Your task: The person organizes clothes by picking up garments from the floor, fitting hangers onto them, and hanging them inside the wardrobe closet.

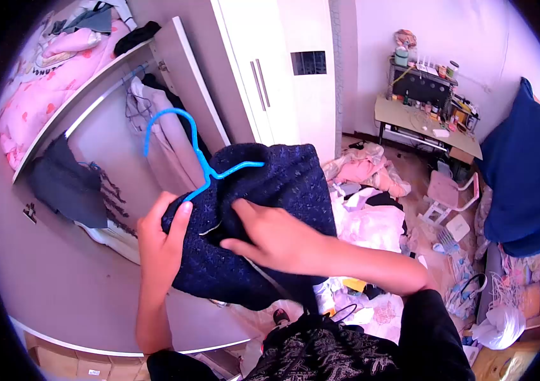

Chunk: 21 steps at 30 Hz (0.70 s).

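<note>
A dark navy textured garment (pixel 289 184) hangs in front of me, with a blue hanger (pixel 201 159) partly inside its neck opening. The hanger's hook points up and to the left, and one arm of it lies over the cloth. My left hand (pixel 163 228) pinches the garment's left edge together with the lower end of the hanger. My right hand (pixel 270 236) is at the middle of the garment, thumb apart from the fingers; the fingertips are partly hidden in the cloth's folds.
An open wardrobe (pixel 187 82) with hanging clothes stands at the left, pink bedding (pixel 60 95) on top. Clothes (pixel 371 222) are heaped on the floor ahead. A desk (pixel 422 124), a pink chair (pixel 445 190) and a large blue cloth (pixel 527 184) are at the right.
</note>
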Each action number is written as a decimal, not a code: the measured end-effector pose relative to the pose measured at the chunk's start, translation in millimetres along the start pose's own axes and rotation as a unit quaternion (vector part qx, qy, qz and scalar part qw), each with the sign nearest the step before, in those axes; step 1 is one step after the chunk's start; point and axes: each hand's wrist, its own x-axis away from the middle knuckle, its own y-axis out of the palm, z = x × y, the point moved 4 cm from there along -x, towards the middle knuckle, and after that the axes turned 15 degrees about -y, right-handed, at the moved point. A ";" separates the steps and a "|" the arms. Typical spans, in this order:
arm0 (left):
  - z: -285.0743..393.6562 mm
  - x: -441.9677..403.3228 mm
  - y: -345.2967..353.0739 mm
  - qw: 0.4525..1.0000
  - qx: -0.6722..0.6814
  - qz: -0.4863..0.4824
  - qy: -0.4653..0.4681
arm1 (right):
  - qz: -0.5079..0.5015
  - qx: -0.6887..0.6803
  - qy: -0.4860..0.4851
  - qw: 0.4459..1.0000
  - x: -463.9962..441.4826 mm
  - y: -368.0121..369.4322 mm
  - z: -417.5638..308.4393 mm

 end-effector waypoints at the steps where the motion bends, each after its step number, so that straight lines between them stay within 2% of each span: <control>1: -8.9 -3.4 -3.4 1.000 0.000 0.008 0.001 | -0.053 -0.026 -0.001 0.998 1.9 -10.9 3.9; 3: -27.5 -8.8 -16.3 0.999 -0.001 0.029 0.014 | 0.010 0.130 -0.163 0.978 15.8 -30.5 13.5; 5: -34.9 -6.4 -26.0 0.999 -0.002 0.033 0.010 | -0.001 0.236 -0.201 0.951 20.3 -48.9 27.4; 7: -38.2 -5.3 -26.9 0.999 -0.028 0.028 0.020 | 0.006 0.247 -0.141 0.959 19.8 -54.5 61.0; 8: -43.8 -9.1 -26.1 0.999 -0.036 0.016 0.009 | 0.034 0.209 -0.096 0.973 15.8 -54.9 76.9; 9: -51.9 -14.0 -23.9 0.999 -0.040 0.013 -0.002 | 0.066 0.186 -0.098 0.975 12.3 -49.6 96.3; 10: -59.4 -15.2 -19.1 0.999 -0.048 0.011 0.001 | -0.029 0.082 -0.038 0.996 17.2 -36.2 124.2; 11: -70.0 -21.1 -16.6 0.998 -0.055 0.009 0.004 | -0.126 -0.023 0.021 0.992 22.9 -17.8 148.8; 13: -90.1 -30.2 -12.5 0.995 -0.101 0.020 0.007 | -0.118 -0.052 -0.001 0.992 26.3 17.8 166.5; 15: -111.7 -38.2 -13.6 0.960 -0.244 0.132 -0.039 | -0.112 -0.081 -0.026 0.990 23.6 43.2 168.4; 16: -122.1 -40.3 -12.0 0.928 -0.325 0.167 -0.073 | -0.078 -0.111 0.011 0.991 17.1 48.0 165.0; 17: -136.3 -43.1 -8.5 0.923 -0.334 0.171 -0.085 | -0.044 -0.141 0.048 0.988 9.1 53.4 162.8; 19: -153.5 -46.9 -9.0 0.898 -0.385 0.201 -0.061 | 0.065 -0.113 0.036 0.991 -15.5 56.8 153.6; 20: -162.7 -52.4 -15.6 0.904 -0.367 0.173 -0.134 | 0.083 -0.095 0.043 0.991 -27.2 60.9 148.0; 21: -171.3 -57.8 -25.2 0.901 -0.372 0.176 -0.136 | 0.102 -0.074 0.049 0.991 -36.4 63.5 142.2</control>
